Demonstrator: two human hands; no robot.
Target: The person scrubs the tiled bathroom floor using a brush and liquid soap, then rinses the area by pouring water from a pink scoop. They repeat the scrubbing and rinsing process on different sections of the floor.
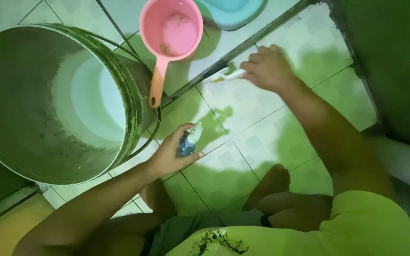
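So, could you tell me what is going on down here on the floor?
A person crouches on the tiled floor. The right hand presses a small white brush against the tiles near a dark grout line. The left hand holds a small spray bottle. A large bucket and a pink dipper stand alongside.

Spray: small blue plastic spray bottle with white nozzle, upright, beside the big grey bucket.
Brush: white-handled brush, lying flat, beyond that bucket.

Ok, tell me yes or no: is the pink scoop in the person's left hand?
No: the pink scoop lies on the tiled floor beside the big bucket, while the left hand holds a small spray bottle.
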